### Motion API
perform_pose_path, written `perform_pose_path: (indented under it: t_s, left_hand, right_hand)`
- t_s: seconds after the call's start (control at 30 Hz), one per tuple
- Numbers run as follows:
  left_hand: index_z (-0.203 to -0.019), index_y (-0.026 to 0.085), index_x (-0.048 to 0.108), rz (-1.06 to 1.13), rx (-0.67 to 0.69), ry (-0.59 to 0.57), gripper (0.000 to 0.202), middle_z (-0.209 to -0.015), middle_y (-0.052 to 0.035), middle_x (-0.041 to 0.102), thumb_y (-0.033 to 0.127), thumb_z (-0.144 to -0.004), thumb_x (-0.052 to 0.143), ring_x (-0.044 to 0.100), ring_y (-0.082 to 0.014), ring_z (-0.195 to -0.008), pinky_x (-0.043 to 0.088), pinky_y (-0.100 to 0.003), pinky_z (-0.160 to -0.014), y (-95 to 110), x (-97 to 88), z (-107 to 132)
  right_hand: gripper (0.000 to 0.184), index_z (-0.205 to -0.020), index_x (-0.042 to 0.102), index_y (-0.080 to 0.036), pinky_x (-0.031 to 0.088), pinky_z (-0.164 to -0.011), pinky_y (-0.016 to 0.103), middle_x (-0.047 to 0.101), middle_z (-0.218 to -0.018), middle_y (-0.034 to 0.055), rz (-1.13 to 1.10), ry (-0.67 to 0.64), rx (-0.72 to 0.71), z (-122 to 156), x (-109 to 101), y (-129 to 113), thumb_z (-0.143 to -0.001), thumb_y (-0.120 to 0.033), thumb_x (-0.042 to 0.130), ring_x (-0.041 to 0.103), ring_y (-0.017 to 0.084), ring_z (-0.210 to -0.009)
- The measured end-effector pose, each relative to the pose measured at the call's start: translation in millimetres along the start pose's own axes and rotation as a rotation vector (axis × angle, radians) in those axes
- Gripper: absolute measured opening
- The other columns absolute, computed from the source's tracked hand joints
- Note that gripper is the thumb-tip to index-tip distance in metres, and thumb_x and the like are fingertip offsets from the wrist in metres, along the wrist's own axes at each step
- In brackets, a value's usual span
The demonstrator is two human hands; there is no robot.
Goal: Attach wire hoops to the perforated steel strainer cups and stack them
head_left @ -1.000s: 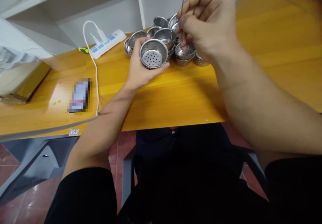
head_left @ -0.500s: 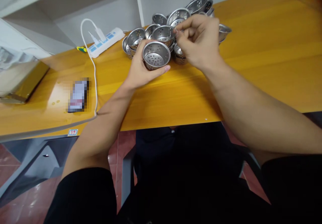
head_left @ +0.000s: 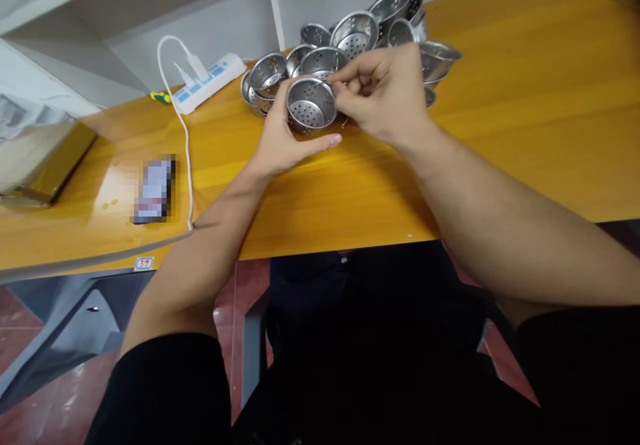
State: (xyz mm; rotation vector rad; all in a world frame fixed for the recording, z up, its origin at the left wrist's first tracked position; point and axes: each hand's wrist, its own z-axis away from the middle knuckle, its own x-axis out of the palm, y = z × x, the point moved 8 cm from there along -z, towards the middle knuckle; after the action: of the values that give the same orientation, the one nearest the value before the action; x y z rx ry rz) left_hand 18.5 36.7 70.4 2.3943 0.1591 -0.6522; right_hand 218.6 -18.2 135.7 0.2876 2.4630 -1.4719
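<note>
My left hand (head_left: 283,144) is closed around a small perforated steel strainer cup (head_left: 310,104), held just above the yellow table (head_left: 350,185). My right hand (head_left: 385,95) pinches a thin metal wire (head_left: 344,124) against the cup's right rim; only the wire's lower end shows below the fingers. Behind both hands lies a heap of several identical steel strainer cups (head_left: 355,35), some stacked, some tipped on their sides.
A white power strip (head_left: 207,80) with a plugged-in white cable (head_left: 186,132) lies at the back left. A phone (head_left: 154,188) rests left of the cable. A shiny box (head_left: 40,158) sits at the far left. The table's front edge runs below my forearms.
My right hand came down from above the heap with the wire and moved left to the rim of the held cup. The left hand stayed nearly still with the cup.
</note>
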Motion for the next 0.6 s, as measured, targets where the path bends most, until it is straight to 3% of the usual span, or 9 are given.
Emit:
perform_pose_path:
  t_s: [0.13, 0.33, 0.5, 0.6]
  left_hand:
    - [-0.177, 0.044, 0.057, 0.014, -0.011, -0.02, 0.117, -0.17, -0.0131, 0.074, 0.095, -0.086, 0.109, 0.073, -0.0449, -0.161, 0.061, -0.063, -0.14, -3.2, -0.2, 1.6]
    - [-0.165, 0.052, 0.066, 0.109, 0.016, 0.036, 0.109, -0.164, -0.0065, 0.078, 0.087, -0.076, 0.118, 0.078, -0.0432, -0.149, 0.064, -0.068, -0.136, -5.2, -0.4, 0.1]
    - [-0.156, 0.045, 0.072, 0.112, -0.074, 0.029, 0.108, -0.159, -0.0095, 0.08, 0.091, -0.071, 0.12, 0.078, -0.0451, -0.148, 0.062, -0.069, -0.138, -2.6, 0.4, -1.0]
    - [-0.153, 0.041, 0.075, 0.11, -0.088, 0.015, 0.104, -0.157, -0.0115, 0.081, 0.096, -0.075, 0.116, 0.079, -0.0453, -0.147, 0.063, -0.068, -0.137, 4.1, -1.2, -0.7]
  right_hand:
    - [0.015, -0.095, 0.085, -0.032, 0.063, -0.089, 0.045, 0.074, -0.092, 0.002, 0.09, -0.042, 0.041, 1.0, 2.9, 0.6, -0.095, -0.045, 0.092, 0.063, 0.026, -0.084]
    - [0.022, -0.103, 0.086, -0.04, 0.072, -0.102, 0.055, 0.086, -0.105, -0.001, 0.203, -0.077, 0.078, 0.7, 5.5, 0.7, -0.102, -0.062, 0.086, 0.076, 0.034, -0.101]
    - [0.044, -0.133, 0.089, -0.057, 0.073, -0.094, 0.061, 0.089, -0.101, -0.0045, 0.299, -0.123, 0.088, -0.8, 10.1, 4.1, -0.106, -0.086, 0.072, 0.079, 0.041, -0.117]
    - [0.04, -0.129, 0.09, -0.053, 0.073, -0.096, 0.059, 0.09, -0.105, -0.004, 0.274, -0.102, 0.091, -0.8, 9.9, 6.8, -0.104, -0.081, 0.077, 0.078, 0.04, -0.118]
